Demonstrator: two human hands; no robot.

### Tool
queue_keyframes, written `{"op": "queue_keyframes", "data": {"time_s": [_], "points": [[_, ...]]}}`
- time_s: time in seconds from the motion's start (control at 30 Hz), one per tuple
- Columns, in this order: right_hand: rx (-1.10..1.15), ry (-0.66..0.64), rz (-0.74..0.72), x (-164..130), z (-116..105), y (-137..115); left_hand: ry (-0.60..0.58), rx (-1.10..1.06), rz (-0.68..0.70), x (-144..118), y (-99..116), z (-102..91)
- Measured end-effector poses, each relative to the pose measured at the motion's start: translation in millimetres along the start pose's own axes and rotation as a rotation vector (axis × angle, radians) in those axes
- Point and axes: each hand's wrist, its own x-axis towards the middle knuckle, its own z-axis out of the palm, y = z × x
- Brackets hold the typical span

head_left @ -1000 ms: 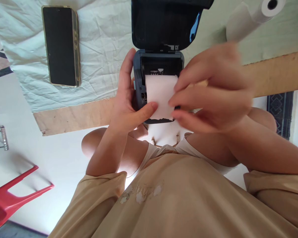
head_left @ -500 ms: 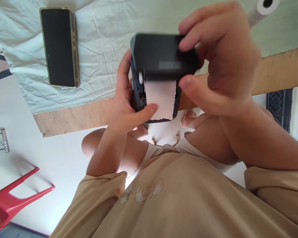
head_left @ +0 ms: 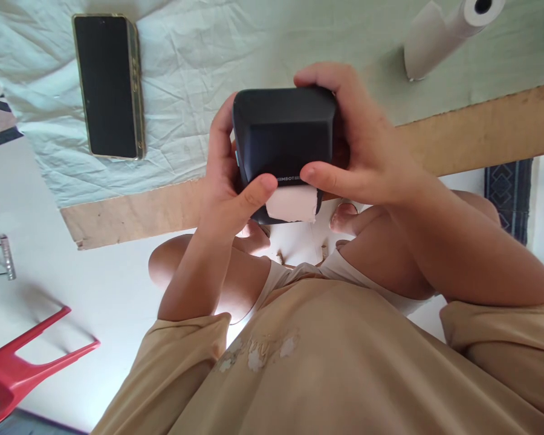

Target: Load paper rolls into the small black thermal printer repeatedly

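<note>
A small, boxy label printer [head_left: 283, 133] sits between the person's two hands, held up above their lap just at the near edge of the low table [head_left: 480, 130]. It is dark navy, nearly black, with a matte finish and softly rounded corners, and its lid is shut flat; a faint line of pale lettering runs along the lid's near edge. From the slot beneath that edge a short strip of white paper [head_left: 292, 204] sticks out towards the person, its right end ragged. The left hand [head_left: 229, 181] wraps the printer's left side, fingers curled behind it and the thumb pressed over the near left corner, just beside the paper. The right hand [head_left: 362, 145] clasps the right side, fingers hooked over the far top edge and the thumb laid along the near edge by the lettering. On the pale green cloth [head_left: 185, 72] covering the table, a black phone [head_left: 109, 87] with a gold rim lies face up to the far left, and a white paper roll [head_left: 453, 30] lies on its side at the far right.
</note>
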Motion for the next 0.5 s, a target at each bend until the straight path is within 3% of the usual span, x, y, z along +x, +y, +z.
{"op": "queue_keyframes", "data": {"time_s": [0.03, 0.07, 0.2, 0.37, 0.5], "points": [[0.033, -0.008, 0.008, 0.7, 0.6, 1.2, 0.019, -0.012, 0.185, 3.7, -10.4, -5.2], [0.061, -0.011, 0.018, 1.1, 1.3, 1.8, 0.022, 0.0, 0.264, 7.5, -22.0, -10.1], [0.078, 0.007, 0.046, 0.7, 5.7, 1.2, 0.025, 0.08, 0.236, 11.9, -48.0, -19.3], [0.093, 0.01, 0.093, 2.6, 7.5, -0.6, 0.015, -0.001, 0.143, -3.3, -13.8, -8.3], [0.138, -0.02, 0.085, 4.5, 5.1, -2.6, 0.044, -0.092, -0.025, -7.2, 16.5, 5.8]]}}
